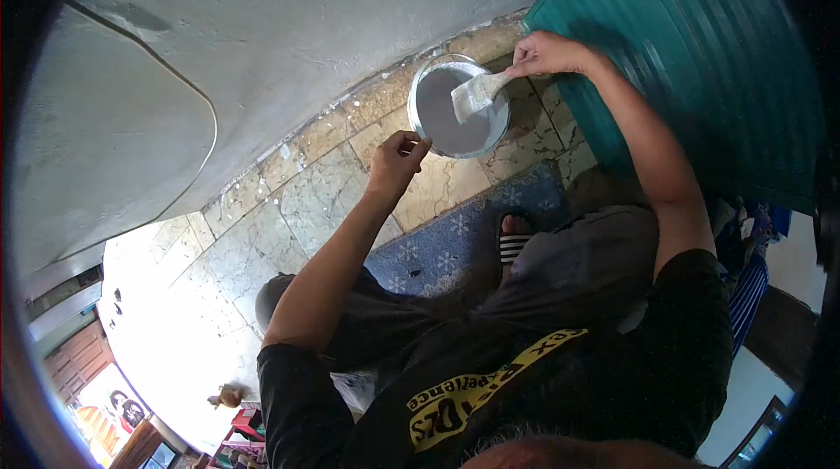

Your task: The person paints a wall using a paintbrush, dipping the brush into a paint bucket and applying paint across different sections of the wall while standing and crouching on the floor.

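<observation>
My right hand (541, 54) grips the handle of a wide flat paintbrush (474, 97), coated whitish. The brush head is over the mouth of a pale bucket (502, 124); whether it touches the contents I cannot tell. Smooth grey paint (443, 111) fills the bucket to a level I cannot judge. At the bucket's near left edge, the thumb and fingers of my left hand (396, 164) pinch the rim. A thin wire handle (453, 55) rests along the far side of the bucket, which stands upright on the tiled floor (315, 180).
A grey painted wall (295, 29) with a hanging cable (213, 114) rises beyond the bucket. Green corrugated sheeting (695, 62) stands close on the right. Between my feet and the bucket lies a blue patterned mat (433, 259). Pale spots mark the tiles by the wall.
</observation>
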The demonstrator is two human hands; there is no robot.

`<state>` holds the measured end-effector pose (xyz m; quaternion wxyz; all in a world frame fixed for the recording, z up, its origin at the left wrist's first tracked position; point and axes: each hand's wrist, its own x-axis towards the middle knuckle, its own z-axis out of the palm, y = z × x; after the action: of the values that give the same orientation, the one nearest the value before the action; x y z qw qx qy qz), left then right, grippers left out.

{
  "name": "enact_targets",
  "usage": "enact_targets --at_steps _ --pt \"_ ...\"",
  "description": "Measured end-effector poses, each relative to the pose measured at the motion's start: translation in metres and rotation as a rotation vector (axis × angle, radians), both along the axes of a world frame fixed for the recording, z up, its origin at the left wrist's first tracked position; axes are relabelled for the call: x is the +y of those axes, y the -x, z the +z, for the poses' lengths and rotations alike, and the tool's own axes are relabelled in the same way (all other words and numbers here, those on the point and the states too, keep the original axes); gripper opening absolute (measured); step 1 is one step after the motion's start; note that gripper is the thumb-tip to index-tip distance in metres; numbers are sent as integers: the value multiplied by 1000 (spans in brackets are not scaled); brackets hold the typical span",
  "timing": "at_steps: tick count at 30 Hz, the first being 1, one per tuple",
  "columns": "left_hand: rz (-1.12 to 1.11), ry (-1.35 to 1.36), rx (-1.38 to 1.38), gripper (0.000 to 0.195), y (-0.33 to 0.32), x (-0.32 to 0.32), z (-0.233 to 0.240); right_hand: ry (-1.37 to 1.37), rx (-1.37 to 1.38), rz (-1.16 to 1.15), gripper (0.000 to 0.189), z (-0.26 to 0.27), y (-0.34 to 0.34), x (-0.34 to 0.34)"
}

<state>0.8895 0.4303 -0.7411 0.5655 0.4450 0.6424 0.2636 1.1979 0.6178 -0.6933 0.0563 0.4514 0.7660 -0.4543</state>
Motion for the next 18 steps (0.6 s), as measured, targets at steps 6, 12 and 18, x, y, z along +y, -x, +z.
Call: enact_targets --at_steps 6,12,18 --pt "-5 -58 124 35 -1 -7 -15 -380 -48 121 50 -17 42 -16" --pt "7 -86 188 34 -8 -24 3 -406 -166 49 44 -23 89 -58" --pt "-1 -99 142 35 2 -25 -2 -360 -84 -126 47 -46 107 -76"
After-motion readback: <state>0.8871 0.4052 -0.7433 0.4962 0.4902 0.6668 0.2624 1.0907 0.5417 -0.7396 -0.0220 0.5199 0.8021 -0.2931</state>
